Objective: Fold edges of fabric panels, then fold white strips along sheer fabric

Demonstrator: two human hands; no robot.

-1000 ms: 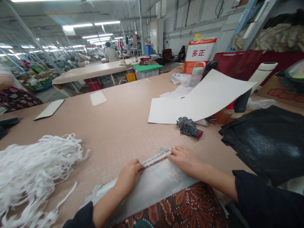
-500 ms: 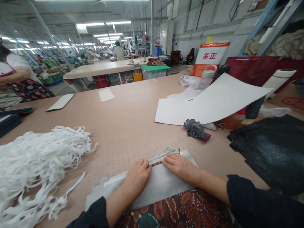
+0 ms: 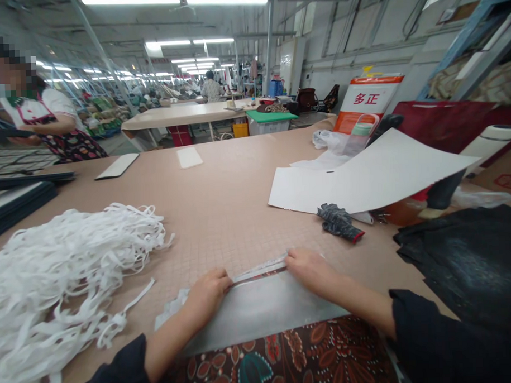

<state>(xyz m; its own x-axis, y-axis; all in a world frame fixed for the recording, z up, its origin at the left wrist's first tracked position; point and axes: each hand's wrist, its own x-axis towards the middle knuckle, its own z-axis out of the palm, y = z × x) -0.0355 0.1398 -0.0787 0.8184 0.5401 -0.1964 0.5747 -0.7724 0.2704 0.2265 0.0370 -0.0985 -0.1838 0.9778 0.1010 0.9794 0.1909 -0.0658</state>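
A grey sheet (image 3: 263,308) lies on the table at the near edge, with a dark red patterned cloth (image 3: 286,358) below it. My left hand (image 3: 209,293) is closed on the left part of the sheet's far edge, fingertips pinched together. At the right part of that same edge my right hand (image 3: 306,270) pinches the fabric. Between the two hands the edge is drawn into a narrow strip, with a thin line of the red pattern showing along it.
White straps (image 3: 86,259) are heaped at left. A dark glove (image 3: 339,222), a large white sheet (image 3: 364,174) and black material (image 3: 471,256) lie at right. A person (image 3: 56,120) stands beyond the far left corner, near stacked dark panels (image 3: 21,202).
My hands have moved apart and changed from resting flatter on the sheet to pinching its far edge, which is now lifted. The view has shifted left, and the person at left holds a dark panel.
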